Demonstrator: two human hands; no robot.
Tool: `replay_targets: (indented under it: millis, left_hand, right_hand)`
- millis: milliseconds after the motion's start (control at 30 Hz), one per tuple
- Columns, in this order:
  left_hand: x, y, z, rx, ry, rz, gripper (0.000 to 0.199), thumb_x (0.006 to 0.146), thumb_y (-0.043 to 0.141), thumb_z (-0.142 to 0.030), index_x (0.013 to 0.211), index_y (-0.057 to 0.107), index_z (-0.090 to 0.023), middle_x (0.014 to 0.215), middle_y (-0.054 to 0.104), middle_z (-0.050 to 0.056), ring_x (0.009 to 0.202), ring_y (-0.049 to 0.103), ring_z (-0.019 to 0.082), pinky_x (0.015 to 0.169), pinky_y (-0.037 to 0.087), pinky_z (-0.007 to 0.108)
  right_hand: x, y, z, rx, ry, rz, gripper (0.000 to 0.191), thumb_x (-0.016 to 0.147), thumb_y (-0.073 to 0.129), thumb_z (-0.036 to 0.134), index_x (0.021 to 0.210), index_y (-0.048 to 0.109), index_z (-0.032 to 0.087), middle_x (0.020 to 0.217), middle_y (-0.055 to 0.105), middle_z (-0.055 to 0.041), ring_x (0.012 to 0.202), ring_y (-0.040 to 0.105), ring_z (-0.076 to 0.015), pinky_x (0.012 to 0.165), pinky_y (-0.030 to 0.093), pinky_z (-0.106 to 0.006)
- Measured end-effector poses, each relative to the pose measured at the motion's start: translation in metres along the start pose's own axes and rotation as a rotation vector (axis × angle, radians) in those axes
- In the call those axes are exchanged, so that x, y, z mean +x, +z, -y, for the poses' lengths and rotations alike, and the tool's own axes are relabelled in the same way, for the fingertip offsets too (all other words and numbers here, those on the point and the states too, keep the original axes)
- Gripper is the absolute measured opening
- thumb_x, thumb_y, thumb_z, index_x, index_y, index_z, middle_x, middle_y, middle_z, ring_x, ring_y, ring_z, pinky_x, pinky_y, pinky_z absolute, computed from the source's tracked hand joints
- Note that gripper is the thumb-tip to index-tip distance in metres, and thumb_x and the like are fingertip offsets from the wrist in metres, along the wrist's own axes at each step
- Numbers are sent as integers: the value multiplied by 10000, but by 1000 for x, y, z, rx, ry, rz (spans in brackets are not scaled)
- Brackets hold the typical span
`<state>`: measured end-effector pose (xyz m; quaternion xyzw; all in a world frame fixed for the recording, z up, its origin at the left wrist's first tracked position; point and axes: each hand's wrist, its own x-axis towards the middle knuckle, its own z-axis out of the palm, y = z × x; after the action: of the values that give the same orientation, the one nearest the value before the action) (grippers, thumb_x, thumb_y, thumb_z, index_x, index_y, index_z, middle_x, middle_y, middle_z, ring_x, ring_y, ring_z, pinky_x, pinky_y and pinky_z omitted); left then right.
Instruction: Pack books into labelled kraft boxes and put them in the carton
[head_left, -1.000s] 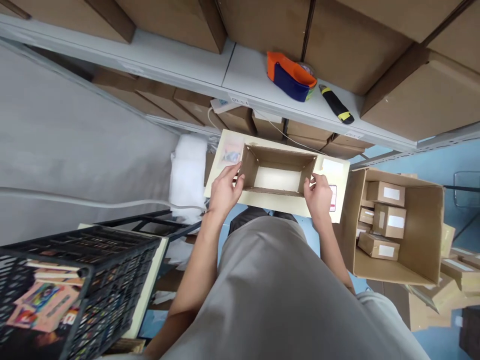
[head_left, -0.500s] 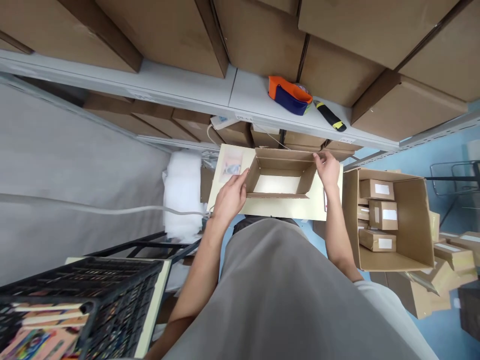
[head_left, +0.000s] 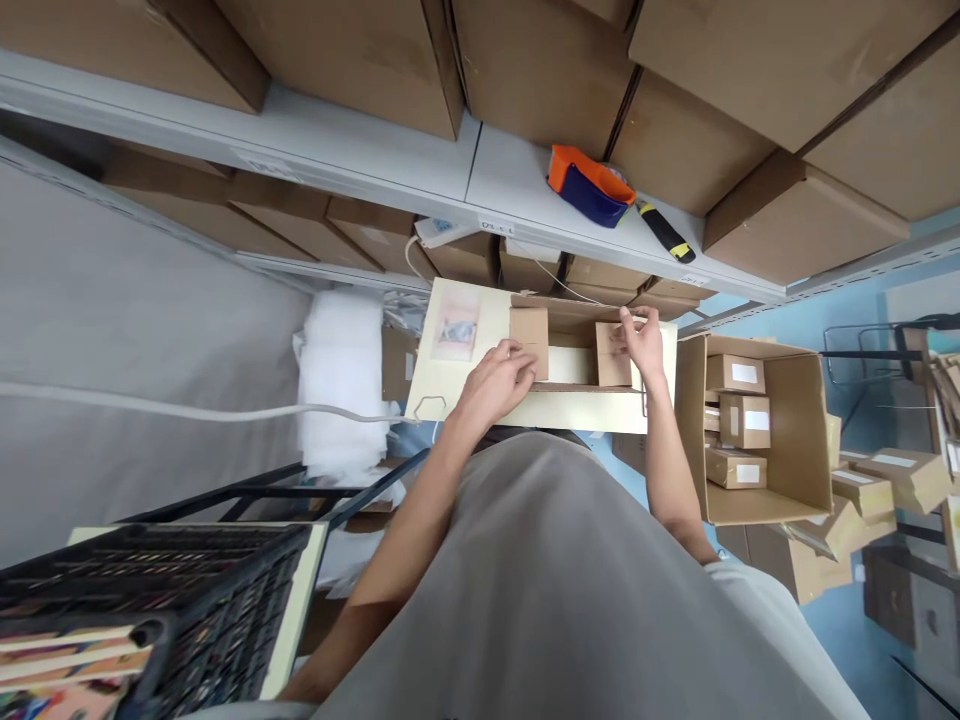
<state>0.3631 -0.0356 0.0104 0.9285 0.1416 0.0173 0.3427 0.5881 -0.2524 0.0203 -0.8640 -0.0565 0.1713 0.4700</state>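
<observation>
A small brown cardboard box [head_left: 574,318] lies on the cream tabletop [head_left: 465,385] in front of me, its short end flaps folded inward. Between the flaps a pale surface shows through the gap. My left hand [head_left: 497,382] is at the left flap [head_left: 531,335], its fingers loosely bent and apart over the flap's edge. At the other end, my right hand [head_left: 643,345] has its fingers spread and curved against the right flap [head_left: 613,358] and the corner of the box. Neither hand appears to grip anything.
A big open carton [head_left: 814,430] on the right holds several small labelled boxes. Above the table, a shelf [head_left: 510,180] carries an orange-and-blue tape dispenser [head_left: 592,188] and a utility knife [head_left: 665,232]. White wrapping material [head_left: 341,380] and a black crate [head_left: 225,600] are to the left.
Both end flaps of the box have been folded inward. My left hand has moved right and over the left flap, while my right hand has shifted slightly and loosened from the box's edge.
</observation>
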Motion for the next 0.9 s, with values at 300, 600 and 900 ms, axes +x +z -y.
replay_targets:
  millis: [300,600,900]
  left_hand:
    - [12,6,11,-112,-101,-133,417,1146,506,-465,1353,762,-210,1256,808,140,1121,777,326,1042,609,442]
    - [30,31,36,-179,-151,-267,499,1109,622,-614,1418,751,-244,1554,675,163,1268,764,313,1063,626,398]
    - [43,35,34,-248,-144,-313,372,1140,503,-405,1402,695,-222,1684,628,159,1554,628,299,1268,539,503]
  right_hand:
    - [7,-24,-18,-56,-79,115,527,893,785,713,1129,748,243,1115,805,-73,980,759,-234,902,658,-408]
    - [-29,-15,-58,-97,-175,84,524,960,649,714,1140,721,227,1299,776,-140,1212,717,-269,1036,606,-443]
    - [-39,19,-66,-196,-313,-136,340,1048,574,575,1149,644,258,1306,744,-150,1336,665,-290,1153,543,-494]
